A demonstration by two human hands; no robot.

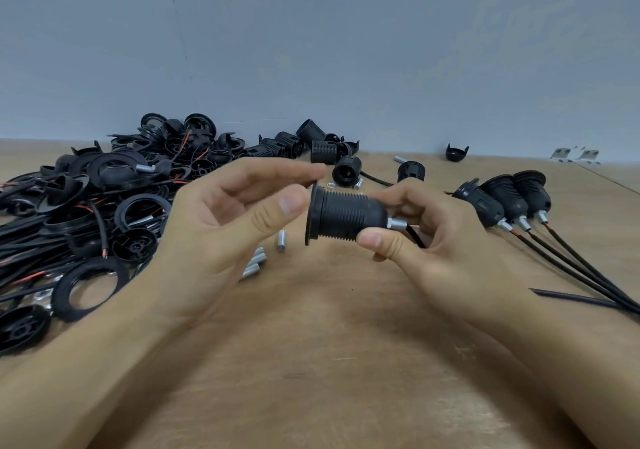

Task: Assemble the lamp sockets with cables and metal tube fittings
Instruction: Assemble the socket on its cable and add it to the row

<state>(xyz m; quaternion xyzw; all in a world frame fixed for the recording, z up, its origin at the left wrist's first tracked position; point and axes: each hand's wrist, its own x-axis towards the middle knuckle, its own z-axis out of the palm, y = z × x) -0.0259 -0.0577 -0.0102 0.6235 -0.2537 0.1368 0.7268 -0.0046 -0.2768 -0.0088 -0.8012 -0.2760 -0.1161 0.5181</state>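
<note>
- Socket (349, 218) lies on its side in mid-air above the middle of the counter (329, 344), its flanged ring (310, 216) turned toward the left hand and its metal tube fitting (396, 222) pointing right, with the black cable (415, 235) trailing out behind the fitting.
- The right hand (436, 240) grips the narrow end, thumb under the body and fingers curled around the fitting, which likely steadies the piece against turning.
- The left hand (235, 213) is half open; its thumb and forefinger sit at the ring's rim, seemingly touching it, and whether they pinch it cannot be told. The pose suits screwing the ring along the threaded body.
- Judged from this, the socket looks nearly finished, with only the ring left to seat.
- Three finished sockets (502, 202) lie in a row toward the right edge, cables running off to the lower right, set apart from loose stock so done work stays sorted.
- Loose metal tubes (254, 265) lie just below the left hand, within easy reach.
- A heap of rings and cables (86, 213) fills the left side, and spare socket bodies (311, 143) lie along the far edge by the wall.
</note>
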